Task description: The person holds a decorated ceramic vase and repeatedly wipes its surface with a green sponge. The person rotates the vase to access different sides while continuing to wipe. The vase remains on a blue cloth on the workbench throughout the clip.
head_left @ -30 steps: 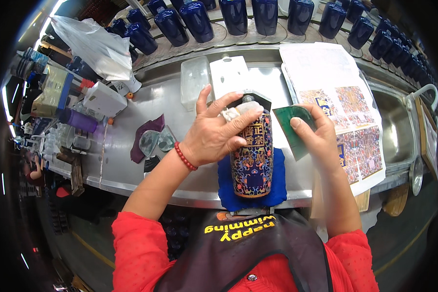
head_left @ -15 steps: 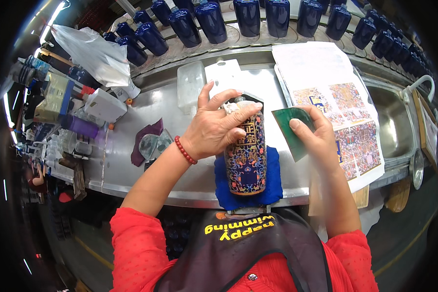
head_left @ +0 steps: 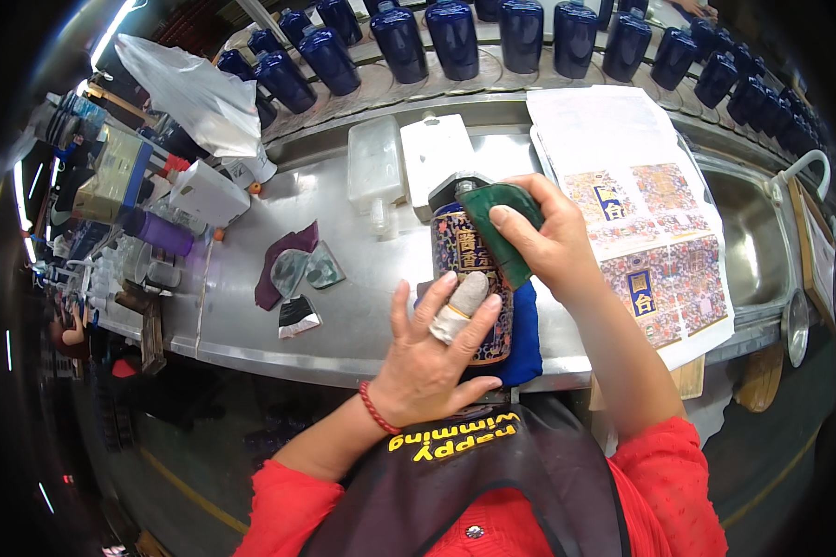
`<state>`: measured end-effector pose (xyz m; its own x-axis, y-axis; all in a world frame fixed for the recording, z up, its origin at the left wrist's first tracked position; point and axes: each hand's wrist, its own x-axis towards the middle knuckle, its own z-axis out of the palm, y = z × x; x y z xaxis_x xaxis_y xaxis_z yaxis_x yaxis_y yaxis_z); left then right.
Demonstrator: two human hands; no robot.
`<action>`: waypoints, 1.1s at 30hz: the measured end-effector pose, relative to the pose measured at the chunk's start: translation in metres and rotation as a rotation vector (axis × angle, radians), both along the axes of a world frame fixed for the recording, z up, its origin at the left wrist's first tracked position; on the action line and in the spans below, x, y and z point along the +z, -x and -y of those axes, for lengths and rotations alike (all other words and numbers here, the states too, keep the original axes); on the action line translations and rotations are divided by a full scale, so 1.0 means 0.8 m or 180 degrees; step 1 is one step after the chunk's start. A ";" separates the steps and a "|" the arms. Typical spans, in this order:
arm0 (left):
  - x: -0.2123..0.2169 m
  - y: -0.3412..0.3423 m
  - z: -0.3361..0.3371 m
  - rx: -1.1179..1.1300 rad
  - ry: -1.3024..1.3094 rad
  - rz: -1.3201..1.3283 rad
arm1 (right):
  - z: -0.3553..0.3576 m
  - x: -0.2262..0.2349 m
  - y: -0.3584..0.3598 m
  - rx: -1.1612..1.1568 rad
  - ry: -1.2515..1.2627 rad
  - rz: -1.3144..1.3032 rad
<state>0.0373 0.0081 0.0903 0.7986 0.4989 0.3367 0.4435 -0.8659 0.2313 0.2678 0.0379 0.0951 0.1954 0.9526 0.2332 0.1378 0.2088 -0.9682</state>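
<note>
A dark blue bottle (head_left: 448, 249) with a colourful floral pattern lies on a blue cloth (head_left: 527, 334) near the counter's front edge. Its neck end points away from me, at a dark angular holder (head_left: 444, 195). My left hand (head_left: 420, 376) rests spread over the bottle's lower part, one finger wrapped in a pale covering. In my right hand (head_left: 555, 237) is a flat green scraper (head_left: 500, 223), pinched between thumb and fingers. It lies against the upper right of the bottle's patterned face and hides part of it.
Blue bottles (head_left: 457, 42) line a conveyor (head_left: 492, 88) at the back. Printed pattern sheets (head_left: 613, 139) lie right, beside a sink (head_left: 748, 218). A clear container (head_left: 373, 167) and white container (head_left: 434, 153) stand behind the bottle. Purple and clear scraps (head_left: 293, 265) lie left.
My left hand has slid from the bottle's neck end down to its lower part. My right hand has brought the green scraper leftward onto the bottle. The conveyor bottles have shifted.
</note>
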 end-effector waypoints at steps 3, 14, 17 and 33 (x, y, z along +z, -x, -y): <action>-0.022 -0.011 0.009 0.0275 -0.0453 -0.0018 | -0.013 -0.004 0.001 -0.0231 0.0322 0.0222; -0.065 0.024 -0.019 0.0067 0.0724 0.1009 | 0.026 -0.010 -0.009 -0.0508 0.0181 -0.1003; -0.055 0.018 -0.048 0.0148 0.0548 0.0803 | 0.033 -0.010 -0.005 -0.0379 0.0212 -0.0912; 0.015 -0.020 -0.097 0.0114 -0.0075 0.0560 | 0.041 -0.026 -0.014 -0.0488 0.0248 -0.1105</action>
<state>0.0531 0.0856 0.1023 0.7081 0.5163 0.4817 0.4286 -0.8564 0.2879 0.2789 0.0053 0.0743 0.3914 0.9185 0.0564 -0.1771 0.1353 -0.9749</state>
